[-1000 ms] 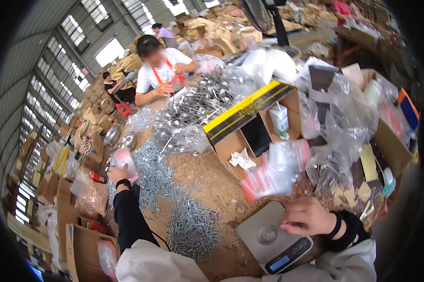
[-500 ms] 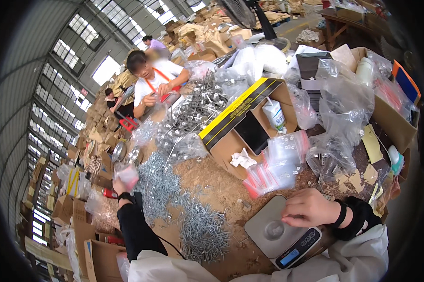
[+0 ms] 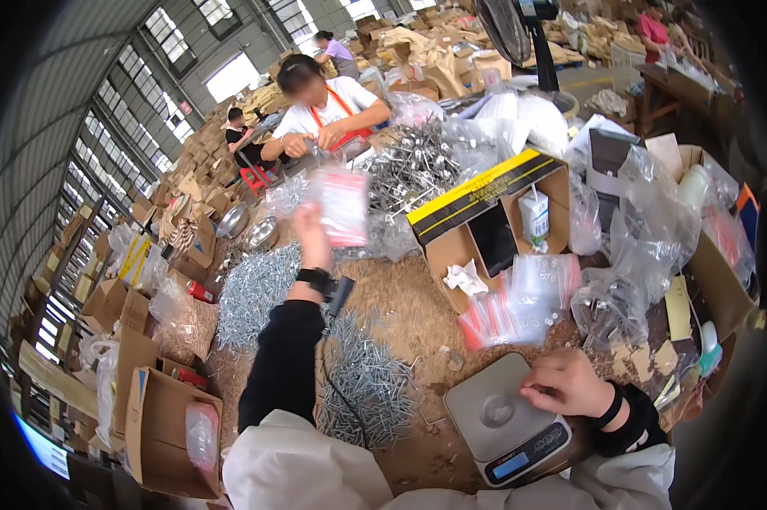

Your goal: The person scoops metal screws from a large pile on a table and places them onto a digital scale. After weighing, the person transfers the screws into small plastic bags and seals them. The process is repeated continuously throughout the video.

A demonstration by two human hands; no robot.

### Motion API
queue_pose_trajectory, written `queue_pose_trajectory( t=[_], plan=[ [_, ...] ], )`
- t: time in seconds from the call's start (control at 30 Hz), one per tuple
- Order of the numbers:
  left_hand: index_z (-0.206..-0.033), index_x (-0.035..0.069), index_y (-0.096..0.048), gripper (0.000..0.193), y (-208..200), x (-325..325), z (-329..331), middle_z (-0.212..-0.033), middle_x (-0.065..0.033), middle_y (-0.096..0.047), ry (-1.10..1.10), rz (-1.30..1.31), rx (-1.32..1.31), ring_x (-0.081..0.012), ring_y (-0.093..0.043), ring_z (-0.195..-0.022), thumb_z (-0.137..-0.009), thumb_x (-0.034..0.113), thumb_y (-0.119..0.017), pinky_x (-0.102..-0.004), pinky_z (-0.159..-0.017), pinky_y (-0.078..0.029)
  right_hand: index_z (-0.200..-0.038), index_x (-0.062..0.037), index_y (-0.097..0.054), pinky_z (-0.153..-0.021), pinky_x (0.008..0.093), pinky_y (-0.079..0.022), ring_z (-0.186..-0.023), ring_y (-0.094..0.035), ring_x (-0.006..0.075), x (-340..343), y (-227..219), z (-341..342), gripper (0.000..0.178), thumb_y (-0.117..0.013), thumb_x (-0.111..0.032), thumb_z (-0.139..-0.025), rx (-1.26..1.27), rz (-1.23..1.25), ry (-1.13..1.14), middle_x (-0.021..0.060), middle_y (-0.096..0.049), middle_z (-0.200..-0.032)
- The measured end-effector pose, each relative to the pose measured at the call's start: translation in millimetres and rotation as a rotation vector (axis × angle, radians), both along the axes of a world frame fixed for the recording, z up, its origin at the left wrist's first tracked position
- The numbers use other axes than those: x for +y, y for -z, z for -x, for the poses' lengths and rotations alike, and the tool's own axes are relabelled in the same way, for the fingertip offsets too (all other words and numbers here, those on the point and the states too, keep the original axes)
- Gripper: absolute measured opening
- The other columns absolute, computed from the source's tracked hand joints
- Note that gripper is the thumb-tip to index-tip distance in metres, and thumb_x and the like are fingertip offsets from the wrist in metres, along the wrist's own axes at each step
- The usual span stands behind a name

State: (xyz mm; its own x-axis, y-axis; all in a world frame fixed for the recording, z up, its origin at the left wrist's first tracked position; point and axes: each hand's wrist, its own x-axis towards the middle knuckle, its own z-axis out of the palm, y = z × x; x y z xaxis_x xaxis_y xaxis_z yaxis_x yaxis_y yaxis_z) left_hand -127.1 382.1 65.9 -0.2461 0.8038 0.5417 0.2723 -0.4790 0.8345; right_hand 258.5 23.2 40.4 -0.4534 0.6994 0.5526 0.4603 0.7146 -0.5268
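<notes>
My left hand (image 3: 313, 236) is closed on a stack of clear plastic zip bags (image 3: 342, 208) with red edges, raised over the table's far side. Below it lies a wide heap of silvery screws (image 3: 256, 293). A second screw pile (image 3: 362, 391) lies nearer, right of my left forearm. My right hand (image 3: 563, 381) has its fingers curled in at the right edge of a grey digital scale (image 3: 468, 395); no object shows between them. On the scale's plate is a small round clear-looking thing (image 3: 496, 411). More red-edged zip bags (image 3: 519, 302) lie fanned out beyond the scale.
An open cardboard box (image 3: 447, 255) holds a drink carton (image 3: 534, 217) and a dark flat thing. Behind it are a metal hardware heap (image 3: 426, 166) and a co-worker (image 3: 336, 110) handling something. Metal bowls (image 3: 262, 232) stand far left; crumpled clear plastic (image 3: 647, 246) lies right.
My left hand has carried the zip bags up and to the right, from beside the bowls. The whole view has turned leftward. My right hand stays by the scale, its fingers more curled.
</notes>
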Motion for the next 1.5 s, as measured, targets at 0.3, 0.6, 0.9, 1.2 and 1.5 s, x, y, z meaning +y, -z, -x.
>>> queue_pose_trajectory(
  t=[0.3,0.6,0.9,1.2,1.5],
  plan=[
    [-0.123,-0.001,-0.055,0.035,113.1,-31.7,-82.4,-0.145,-0.0234,-0.043,0.343,-0.008,0.527,-0.0401,-0.041,-0.137,-0.095,0.017,-0.065,-0.0438,-0.113,-0.035,-0.081,-0.0101,-0.065,-0.059,0.0369,-0.051,-0.063,-0.063,0.0261,-3.5,-3.5,-1.8,0.012,-0.075,-0.017,-0.083,-0.060,0.011,0.017,0.0040,-0.061,-0.072],
    [-0.130,0.007,-0.053,0.046,54.5,-48.9,7.0,-0.134,-0.0131,-0.056,0.529,0.328,0.490,-0.0272,-0.054,-0.128,-0.089,0.009,-0.072,-0.0420,-0.105,-0.045,-0.080,-0.0090,-0.065,-0.061,0.0374,-0.053,-0.065,-0.065,0.0263,-4.1,-3.6,2.3,0.012,-0.075,-0.016,-0.081,-0.088,0.039,0.017,0.0041,-0.063,-0.072],
    [-0.119,0.003,-0.064,0.071,37.7,-13.7,221.5,-0.120,-0.0213,-0.063,-0.495,0.391,1.023,-0.0406,-0.057,-0.117,-0.078,0.060,-0.073,-0.0473,-0.100,-0.046,-0.077,-0.0091,-0.065,-0.058,0.0383,-0.051,-0.061,-0.062,0.0281,0.9,3.3,4.9,0.012,-0.076,-0.016,-0.079,-0.094,0.023,0.039,0.0055,-0.062,-0.070],
    [-0.118,0.007,-0.070,0.072,55.9,41.1,191.0,-0.121,-0.0240,-0.062,-0.232,0.327,0.981,-0.0396,-0.055,-0.121,-0.073,0.063,-0.075,-0.0473,-0.102,-0.045,-0.077,-0.0061,-0.067,-0.055,0.0349,-0.047,-0.058,-0.061,0.0257,8.9,10.5,-9.3,0.010,-0.075,-0.011,-0.079,0.135,0.172,0.134,0.0069,-0.064,-0.068],
    [-0.102,0.007,-0.069,0.059,41.7,31.7,166.6,-0.113,-0.0245,-0.055,-0.243,0.443,1.196,-0.0429,-0.054,-0.114,-0.070,0.055,-0.076,-0.0490,-0.098,-0.046,-0.078,-0.0069,-0.067,-0.052,0.0340,-0.044,-0.054,-0.059,0.0239,8.3,22.1,-12.8,0.008,-0.075,-0.008,-0.076,0.160,0.168,0.152,0.0063,-0.062,-0.065]
  ],
)
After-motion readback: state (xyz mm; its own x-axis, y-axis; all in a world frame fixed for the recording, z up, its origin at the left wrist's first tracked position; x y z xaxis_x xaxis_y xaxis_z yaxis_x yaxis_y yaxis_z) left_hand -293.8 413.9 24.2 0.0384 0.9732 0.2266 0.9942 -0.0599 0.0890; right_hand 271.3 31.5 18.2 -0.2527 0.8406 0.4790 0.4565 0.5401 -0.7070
